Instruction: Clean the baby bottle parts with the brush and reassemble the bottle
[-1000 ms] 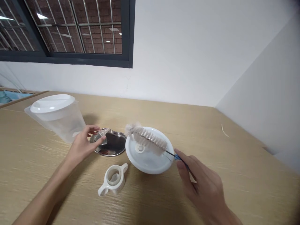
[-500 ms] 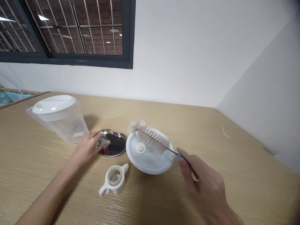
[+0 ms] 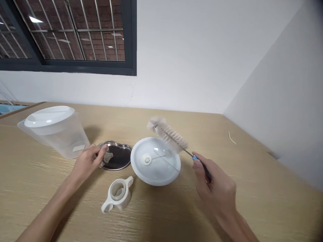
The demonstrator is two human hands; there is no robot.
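A bottle brush with pale bristles (image 3: 171,136) is raised over the far right edge of a white bowl (image 3: 153,173); my right hand (image 3: 217,185) grips its blue and dark handle. Inside the bowl lie a round white piece (image 3: 146,159) and thin straight pieces. At the left rim of a kidney-shaped metal tray (image 3: 121,158), the fingers of my left hand (image 3: 89,161) are bent close together by a clear nipple-like piece (image 3: 108,157). Whether they still grip it is unclear. A white two-handled ring (image 3: 118,195) sits nearer to me.
A translucent pitcher with a white lid (image 3: 60,132) stands at the left, behind my left hand. A thin pale strip (image 3: 231,138) lies far right on the wooden table (image 3: 252,188). Behind are a wall and a barred window (image 3: 80,33).
The brush has risen off the bowl, away from me. The clear piece now lies lower in the tray, and my left fingers have shifted above it. The view has turned slightly right.
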